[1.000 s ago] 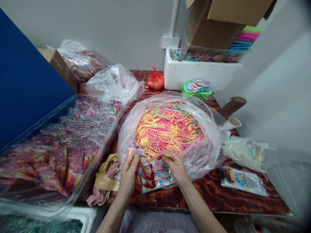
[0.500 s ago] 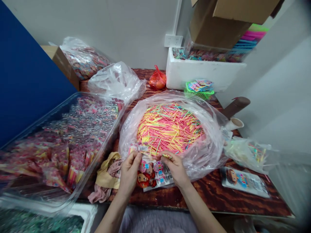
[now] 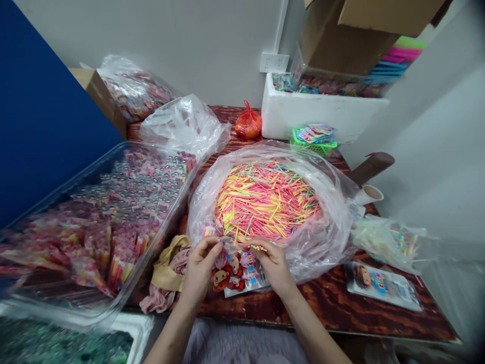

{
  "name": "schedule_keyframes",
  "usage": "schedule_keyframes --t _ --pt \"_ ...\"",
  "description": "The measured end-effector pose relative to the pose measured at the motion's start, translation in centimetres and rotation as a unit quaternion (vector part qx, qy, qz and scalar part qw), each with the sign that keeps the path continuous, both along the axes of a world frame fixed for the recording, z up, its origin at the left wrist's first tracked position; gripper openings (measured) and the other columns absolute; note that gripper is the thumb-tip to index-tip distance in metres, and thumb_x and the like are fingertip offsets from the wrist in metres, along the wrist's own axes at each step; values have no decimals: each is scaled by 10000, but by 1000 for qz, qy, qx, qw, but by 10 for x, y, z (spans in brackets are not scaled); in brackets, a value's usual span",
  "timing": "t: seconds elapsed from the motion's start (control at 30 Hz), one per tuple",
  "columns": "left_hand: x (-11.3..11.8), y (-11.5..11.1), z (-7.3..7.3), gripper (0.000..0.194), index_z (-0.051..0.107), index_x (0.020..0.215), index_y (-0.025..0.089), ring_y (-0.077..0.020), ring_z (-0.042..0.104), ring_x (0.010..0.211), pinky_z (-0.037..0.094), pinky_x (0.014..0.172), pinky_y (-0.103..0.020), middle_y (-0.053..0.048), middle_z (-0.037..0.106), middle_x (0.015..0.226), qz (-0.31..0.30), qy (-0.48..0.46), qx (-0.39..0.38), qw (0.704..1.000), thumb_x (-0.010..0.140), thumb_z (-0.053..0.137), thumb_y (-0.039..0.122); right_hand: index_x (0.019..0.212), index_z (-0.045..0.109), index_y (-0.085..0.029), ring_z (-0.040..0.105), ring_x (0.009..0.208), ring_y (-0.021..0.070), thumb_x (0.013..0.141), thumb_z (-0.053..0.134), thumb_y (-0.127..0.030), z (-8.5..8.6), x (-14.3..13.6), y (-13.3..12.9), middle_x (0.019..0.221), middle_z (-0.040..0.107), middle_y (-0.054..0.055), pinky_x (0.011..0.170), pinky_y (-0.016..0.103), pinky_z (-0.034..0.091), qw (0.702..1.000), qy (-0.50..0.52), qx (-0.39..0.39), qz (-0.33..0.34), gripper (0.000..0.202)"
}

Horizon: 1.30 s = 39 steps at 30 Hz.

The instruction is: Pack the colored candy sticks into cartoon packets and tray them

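Observation:
My left hand (image 3: 202,263) pinches the edge of a small clear plastic packet (image 3: 228,241), which spans the gap towards my right hand. My right hand (image 3: 273,263) is closed around a small bundle of thin candy-coloured sticks (image 3: 259,247), their yellowish ends showing. Below the hands lie printed packets (image 3: 246,275) with cartoon figures, flat on the table. Just beyond is a large clear plastic bag (image 3: 202,202), spread wide, full of loose pink, yellow and green sticks (image 3: 269,202). The fingers partly hide the packet's opening.
A clear tub (image 3: 166,222) of filled packets stands left, beside a crumpled cloth (image 3: 168,275). At right are a printed pouch (image 3: 382,285), a bag of sticks (image 3: 390,240) and a paper cup (image 3: 369,194). Behind are a green basket (image 3: 318,148) and white foam box (image 3: 322,114).
My hands have come slightly closer together. The packet in my left hand has tipped down, its barcode no longer facing me, and its edge now meets my right fingers. The view has shifted slightly.

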State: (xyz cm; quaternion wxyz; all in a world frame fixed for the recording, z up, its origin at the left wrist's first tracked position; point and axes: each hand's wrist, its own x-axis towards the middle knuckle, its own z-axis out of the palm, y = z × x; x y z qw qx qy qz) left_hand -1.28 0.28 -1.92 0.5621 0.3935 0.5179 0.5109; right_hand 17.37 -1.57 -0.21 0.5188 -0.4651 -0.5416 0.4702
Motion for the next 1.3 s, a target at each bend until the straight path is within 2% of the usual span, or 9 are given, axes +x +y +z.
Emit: schedule_keyframes --t 0.17,0.33,0.47,0.53,0.7,0.97,1.1,1.2,1.3 --pt "2 -1 5 313 576 766 177 -87 469 597 388 578 -174 53 533 661 32 -43 -36 998 720 741 440 989 751 -279 658 869 198 885 584 -189 -1 -2 -1 907 731 29 804 306 484 1000 -2 -1 -3 216" --pt "6 -7 8 397 488 641 178 -89 395 544 339 522 -184 53 449 589 4 41 -28 999 834 593 508 995 749 -270 656 867 200 888 585 -204 -4 -1 -3 914 732 33 803 310 485 1000 2 -5 -8 207" --pt "6 -8 6 292 578 770 178 -106 479 632 391 595 -189 40 528 676 -27 52 -2 998 781 668 455 999 747 -284 653 867 198 886 601 -221 -5 0 -5 916 731 24 798 302 478 1000 12 -17 -17 196" --pt "4 -7 4 291 597 843 178 -111 509 667 409 624 -193 36 556 721 -13 46 0 999 737 717 421 1003 745 -291 654 863 196 889 601 -231 -6 1 -6 916 731 20 798 300 477 999 23 -24 -18 194" --pt "-3 -6 -1 320 602 750 160 -95 465 564 379 544 -192 39 527 628 36 52 -15 998 763 681 469 1006 744 -290 654 858 199 882 614 -238 -9 1 -6 903 729 19 791 300 475 999 33 -30 -21 188" --pt "-6 -7 -5 287 621 794 168 -90 507 599 408 567 -183 43 567 695 32 -8 -29 999 702 758 402 946 756 -276 657 831 202 865 632 -274 -3 -2 -5 876 732 25 775 306 478 999 32 -34 -28 148" --pt "-8 -10 -6 271 640 726 157 -105 483 601 399 578 -199 29 543 646 30 50 -3 998 773 684 421 917 746 -246 659 844 203 861 629 -277 -8 -4 -6 883 734 32 787 308 474 998 26 -51 -36 133" --pt "-7 -11 0 231 665 725 166 -146 534 700 428 664 -231 -4 588 710 5 107 44 993 795 656 385 913 708 -224 667 819 199 857 632 -292 -9 -5 -1 854 735 29 786 318 482 991 85 -84 -66 116" --pt "-3 -12 7 185 693 758 178 -176 570 791 443 748 -256 -30 636 793 -16 115 69 991 798 648 352 894 662 -223 678 832 203 842 655 -306 3 -8 12 806 732 16 818 347 495 970 201 -102 -86 98"
